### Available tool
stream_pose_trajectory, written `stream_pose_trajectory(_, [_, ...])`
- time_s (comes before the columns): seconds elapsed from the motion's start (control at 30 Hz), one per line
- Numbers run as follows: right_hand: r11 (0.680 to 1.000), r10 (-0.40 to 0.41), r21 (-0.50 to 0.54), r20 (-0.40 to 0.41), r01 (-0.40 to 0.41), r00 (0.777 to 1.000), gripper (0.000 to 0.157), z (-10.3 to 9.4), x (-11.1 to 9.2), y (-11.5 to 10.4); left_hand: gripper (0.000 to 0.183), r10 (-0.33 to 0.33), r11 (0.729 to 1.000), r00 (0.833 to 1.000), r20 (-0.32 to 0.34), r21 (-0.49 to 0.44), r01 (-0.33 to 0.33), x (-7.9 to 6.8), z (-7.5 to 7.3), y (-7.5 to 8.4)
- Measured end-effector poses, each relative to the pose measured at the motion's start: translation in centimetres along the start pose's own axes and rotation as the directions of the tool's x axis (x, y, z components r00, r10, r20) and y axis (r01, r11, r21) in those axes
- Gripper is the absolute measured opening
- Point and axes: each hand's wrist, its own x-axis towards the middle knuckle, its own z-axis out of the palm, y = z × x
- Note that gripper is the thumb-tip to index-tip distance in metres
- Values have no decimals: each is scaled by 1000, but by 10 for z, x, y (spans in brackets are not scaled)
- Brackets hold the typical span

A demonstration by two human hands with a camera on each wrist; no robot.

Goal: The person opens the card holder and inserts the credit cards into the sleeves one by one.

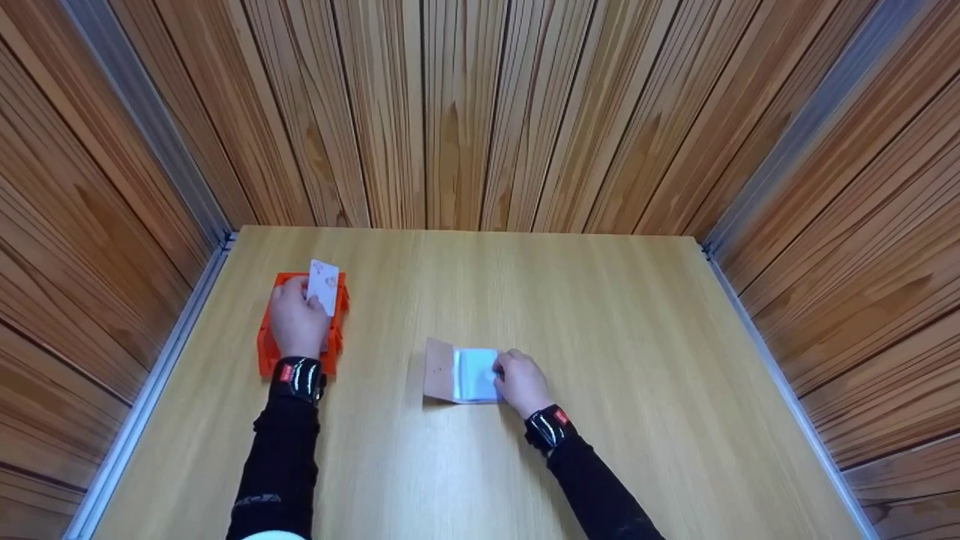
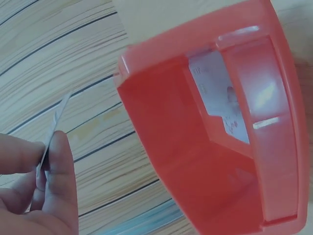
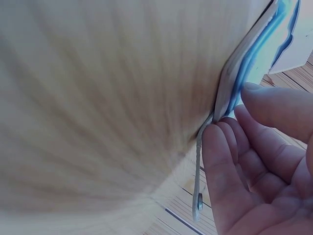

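Observation:
My left hand (image 1: 298, 321) pinches a white card (image 1: 323, 283) with small printed figures between thumb and fingers, above an orange-red plastic bin (image 1: 343, 298). In the left wrist view that card (image 2: 55, 122) is edge-on, left of the bin (image 2: 166, 112). White printed cards (image 2: 215, 85) lie inside the bin. At the table's middle, my right hand (image 1: 523, 381) pinches the right edge of an opened card holder with a brownish cover flap (image 1: 438, 370) and light-blue sleeves (image 1: 475, 373). In the right wrist view, a thin strap (image 3: 197, 166) with a metal snap sticks out beside the fingers.
The light wooden table (image 1: 615, 315) is enclosed by wood-plank walls (image 1: 465, 112) at the back and sides. Metal rails (image 1: 787, 390) run along the table's side edges. Black bands (image 1: 550, 429) circle both wrists.

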Motion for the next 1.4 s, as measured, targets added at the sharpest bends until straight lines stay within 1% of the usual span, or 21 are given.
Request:
stream_pose_trajectory(0.13, [1000,-12,-1,-8,12,1000,14,0,0,0,29,47,998,999,-9,-30,-47,-2,6,0])
stream_pose_trajectory(0.23, [1000,-11,4,-5,11,1000,14,0,0,0,29,50,997,999,9,-64,-50,-5,9,2])
stream_pose_trajectory(0.37, [1000,-6,5,1,6,1000,14,0,-1,1,32,25,995,998,56,-95,-19,-11,12,8])
stream_pose_trajectory(0.6, [1000,-1,11,6,1,1000,16,0,0,0,34,68,991,995,76,-117,-59,-18,20,11])
stream_pose_trajectory(0.73, [1000,-3,9,4,2,1000,15,0,0,0,37,23,989,991,135,-147,-3,-22,24,13])
stream_pose_trajectory(0.83, [1000,-5,5,0,5,1000,15,0,-1,0,39,-15,983,982,186,-174,49,-28,27,16])
stream_pose_trajectory(0.87, [1000,-4,6,-1,4,1000,14,0,-1,0,39,-18,981,980,196,-185,55,-30,29,17])
stream_pose_trajectory(0.93, [1000,-5,4,-3,5,1000,14,0,0,0,39,-7,976,979,204,-210,50,-34,33,18])
stream_pose_trajectory(1.03, [1000,-6,0,7,6,1000,14,0,0,0,37,26,972,979,200,-233,22,-42,40,20])
stream_pose_trajectory(1.17, [1000,3,-10,24,-3,1000,14,-1,0,-1,36,47,972,977,207,-234,3,-52,49,22])
stream_pose_trajectory(1.27, [1000,10,-13,25,-9,1000,14,-1,0,-1,36,60,972,974,219,-234,-8,-60,54,25])
stream_pose_trajectory(1.4, [1000,3,-15,21,-3,1000,14,-1,0,-1,35,82,966,969,235,-257,-19,-69,60,28])
